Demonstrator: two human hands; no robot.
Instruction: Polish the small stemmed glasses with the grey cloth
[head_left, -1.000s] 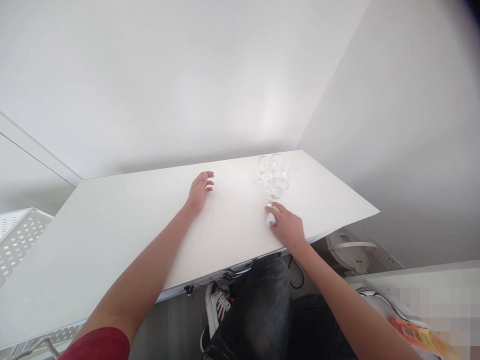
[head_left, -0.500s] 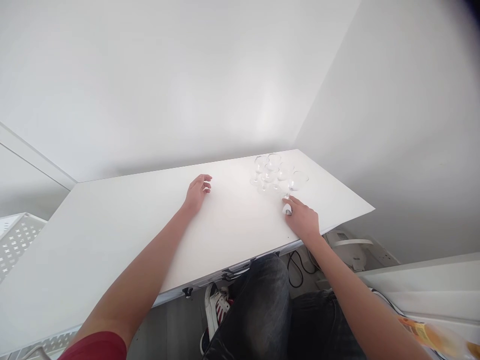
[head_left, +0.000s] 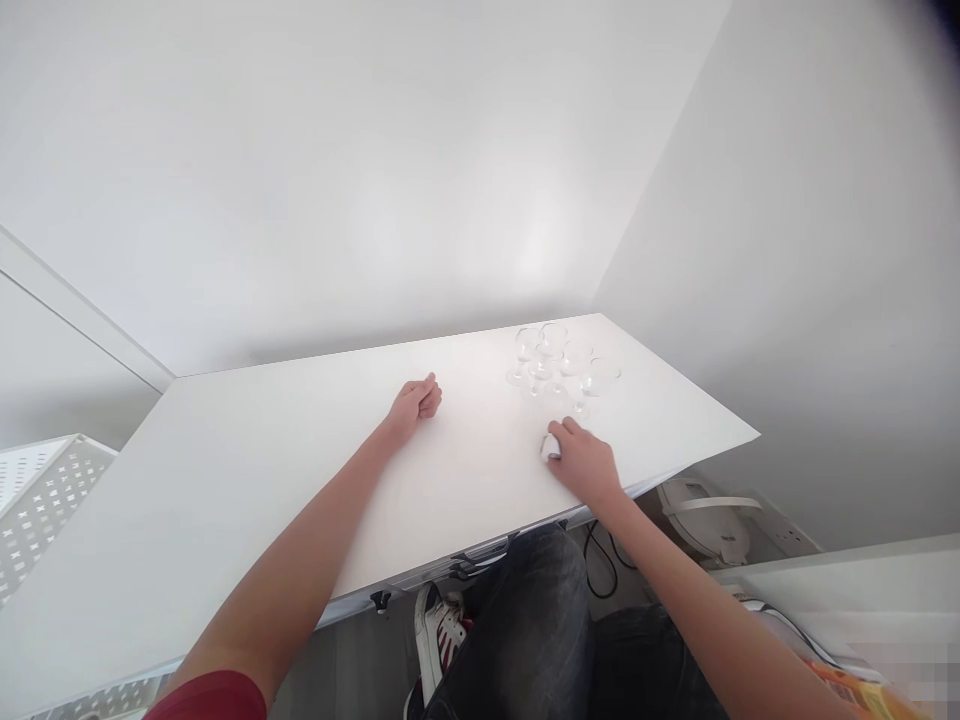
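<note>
My left hand [head_left: 417, 402] rests over the white table [head_left: 480, 440], left of the glasses, its fingers curled into a loose fist with nothing visible in them. Near the table's front edge, my right hand [head_left: 586, 462] is closed around a small rounded white object [head_left: 551, 448], whose kind I cannot make out. Just beyond that hand stands a group of several clear stemmed glasses [head_left: 541, 362], upright and close together. The nearest glass [head_left: 598, 380] is at the right of the group, apart from my fingers.
White walls [head_left: 420, 180] border the table at the back and right. Below on the right are a white appliance with a curved handle [head_left: 709, 520], a black cable [head_left: 600, 570] and a wall socket [head_left: 789, 538]. A white perforated rack [head_left: 56, 505] stands at left. My legs [head_left: 525, 620] are under the front edge.
My right hand has drawn back from the nearest glass, toward me and leftward, with the white object in it. My left hand's fingers have curled into a fist. The view has shifted slightly.
</note>
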